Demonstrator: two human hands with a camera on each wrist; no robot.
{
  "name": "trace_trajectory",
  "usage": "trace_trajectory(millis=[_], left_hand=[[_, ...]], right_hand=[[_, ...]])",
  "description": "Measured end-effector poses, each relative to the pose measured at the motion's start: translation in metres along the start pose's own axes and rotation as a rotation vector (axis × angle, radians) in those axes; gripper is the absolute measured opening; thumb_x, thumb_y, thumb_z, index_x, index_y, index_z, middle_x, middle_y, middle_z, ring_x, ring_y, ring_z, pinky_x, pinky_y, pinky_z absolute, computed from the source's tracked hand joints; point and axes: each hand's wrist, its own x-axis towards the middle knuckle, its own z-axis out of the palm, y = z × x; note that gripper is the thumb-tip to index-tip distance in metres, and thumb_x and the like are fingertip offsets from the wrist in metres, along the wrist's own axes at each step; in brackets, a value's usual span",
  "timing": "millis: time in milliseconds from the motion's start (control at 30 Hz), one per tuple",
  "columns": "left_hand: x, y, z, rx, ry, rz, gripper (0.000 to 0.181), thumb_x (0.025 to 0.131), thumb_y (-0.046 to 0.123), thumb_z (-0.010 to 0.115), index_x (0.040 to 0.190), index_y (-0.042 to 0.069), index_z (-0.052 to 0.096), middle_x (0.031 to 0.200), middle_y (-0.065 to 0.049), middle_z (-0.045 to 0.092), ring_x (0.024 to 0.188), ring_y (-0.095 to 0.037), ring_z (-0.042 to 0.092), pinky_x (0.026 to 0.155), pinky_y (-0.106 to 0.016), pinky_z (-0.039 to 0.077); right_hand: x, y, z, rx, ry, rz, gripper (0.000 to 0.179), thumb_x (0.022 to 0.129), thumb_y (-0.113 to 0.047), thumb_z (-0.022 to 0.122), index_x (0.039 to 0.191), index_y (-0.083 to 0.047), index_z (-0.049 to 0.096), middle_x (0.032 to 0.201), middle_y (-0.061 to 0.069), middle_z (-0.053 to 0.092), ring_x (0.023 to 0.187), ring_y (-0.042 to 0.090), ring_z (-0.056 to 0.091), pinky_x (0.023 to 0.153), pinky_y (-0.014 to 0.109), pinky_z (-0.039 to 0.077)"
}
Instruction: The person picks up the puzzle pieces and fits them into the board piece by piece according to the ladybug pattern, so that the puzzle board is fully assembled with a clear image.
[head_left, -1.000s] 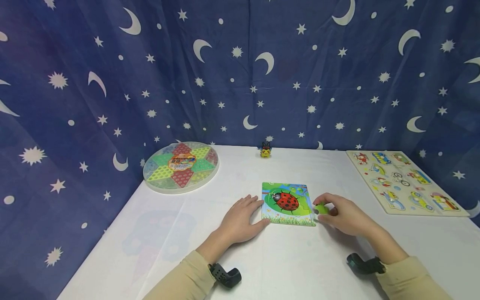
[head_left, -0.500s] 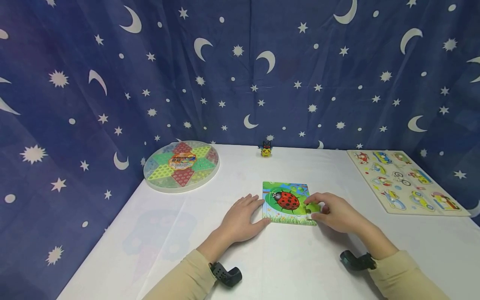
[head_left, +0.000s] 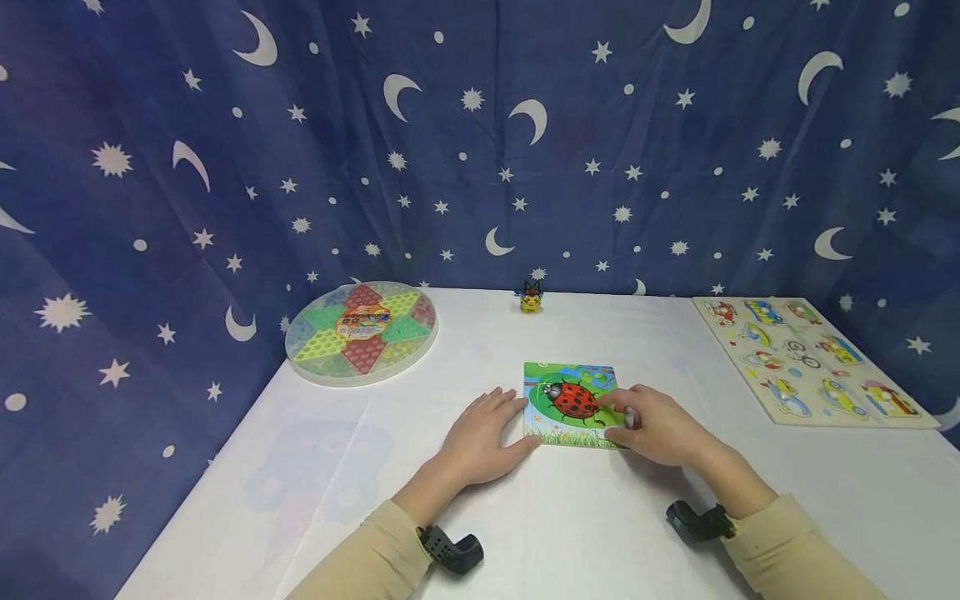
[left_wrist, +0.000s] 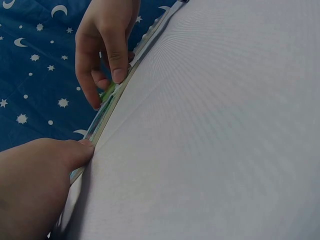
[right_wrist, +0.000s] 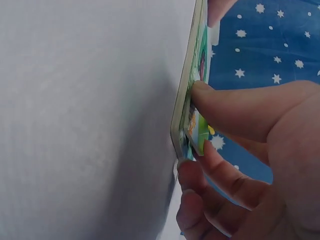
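Note:
A square ladybug jigsaw puzzle (head_left: 547, 422) lies flat on the white table, its frame bordered with grass and sky. Along its left edge rests my left hand (head_left: 480, 442), fingers extended; the thumb touches the lower left corner. My right hand (head_left: 660, 427) reaches over the puzzle's lower right part. Between its thumb and fingers it pinches a jigsaw piece (right_wrist: 202, 131) with green and light colours. In the right wrist view that piece sits slightly tilted, close over the board's right corner. From the head view the fingers largely cover it.
A round Chinese checkers board (head_left: 363, 362) stands at the back left. Near the far edge sits a small yellow and black toy figure (head_left: 531, 298). A wooden vehicle puzzle board (head_left: 813, 383) lies at the right. Behind the table hangs a blue star-and-moon curtain (head_left: 480, 192).
My right hand has moved left from beside the puzzle to over its lower right part, carrying the piece. The left hand has stayed at the left edge.

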Motion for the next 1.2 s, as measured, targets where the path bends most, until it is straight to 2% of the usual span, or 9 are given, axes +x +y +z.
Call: trace_trajectory(millis=[133,233,367,467,567,867,1033,1200], left_hand=[[0.0,-0.002,-0.001,-0.001,0.0,-0.002,0.064,0.099,0.052,0.06,0.149,0.013,0.055,0.155,-0.008,0.048,0.149,-0.028,0.035,0.124,-0.044,0.025],[0.0,-0.004,-0.001,-0.001,0.0,-0.005,0.064,0.099,0.052,0.06,0.149,0.013,0.055,0.155,-0.009,0.048,0.149,-0.028,0.035,0.124,-0.044,0.025],[0.001,-0.006,-0.001,-0.001,-0.002,-0.009,0.064,0.099,0.053,0.06,0.149,0.013,0.055,0.156,-0.008,0.048,0.149,-0.027,0.035,0.124,-0.044,0.024],[0.001,-0.007,-0.001,-0.002,-0.001,-0.011,0.064,0.099,0.053,0.06,0.149,0.013,0.054,0.156,-0.008,0.047,0.149,-0.027,0.035,0.124,-0.044,0.024],[0.0,-0.007,-0.001,-0.005,-0.004,-0.012,0.065,0.099,0.053,0.06,0.149,0.014,0.054,0.156,-0.008,0.047,0.149,-0.027,0.035,0.124,-0.044,0.025],[0.001,-0.007,-0.002,-0.002,-0.004,-0.006,0.064,0.099,0.053,0.06,0.148,0.013,0.056,0.155,-0.008,0.048,0.149,-0.027,0.035,0.124,-0.044,0.025],[0.0,-0.009,-0.001,0.007,-0.004,-0.002,0.065,0.098,0.055,0.059,0.147,0.013,0.057,0.155,-0.009,0.049,0.148,-0.028,0.036,0.123,-0.045,0.026],[0.001,-0.008,-0.001,-0.001,0.048,-0.025,0.068,0.097,0.061,0.057,0.144,0.012,0.059,0.155,-0.01,0.049,0.148,-0.029,0.035,0.12,-0.048,0.032]], right_hand=[[0.001,-0.007,0.0,-0.059,0.02,-0.03,0.038,0.086,-0.019,0.084,0.122,-0.014,0.074,0.107,0.008,0.066,0.085,0.02,0.06,0.073,0.042,0.055],[0.003,-0.012,0.002,-0.124,0.033,-0.05,0.035,0.086,-0.019,0.084,0.12,-0.015,0.076,0.109,0.008,0.068,0.096,0.025,0.064,0.083,0.05,0.057],[0.004,-0.018,0.005,-0.202,0.028,-0.03,0.034,0.086,-0.019,0.084,0.12,-0.017,0.078,0.104,0.005,0.067,0.089,0.021,0.063,0.075,0.045,0.058],[0.003,-0.023,0.007,-0.246,0.023,-0.02,0.034,0.086,-0.018,0.084,0.12,-0.016,0.079,0.098,0.003,0.064,0.077,0.016,0.057,0.064,0.036,0.054],[0.001,-0.028,0.009,-0.297,0.035,-0.036,0.032,0.087,-0.016,0.083,0.119,-0.015,0.079,0.092,0.001,0.064,0.071,0.014,0.053,0.059,0.031,0.05],[-0.003,-0.038,0.013,-0.467,0.089,-0.115,0.027,0.087,-0.014,0.082,0.114,-0.016,0.081,0.086,0.002,0.067,0.072,0.021,0.064,0.054,0.036,0.053],[-0.003,-0.038,0.016,-0.461,0.07,-0.083,0.029,0.087,-0.015,0.081,0.116,-0.017,0.081,0.088,0.002,0.068,0.073,0.021,0.065,0.054,0.036,0.053],[0.003,-0.037,0.01,-0.325,0.051,-0.007,0.028,0.087,-0.022,0.083,0.115,-0.015,0.079,0.103,0.006,0.074,0.092,0.028,0.07,0.068,0.047,0.06]])
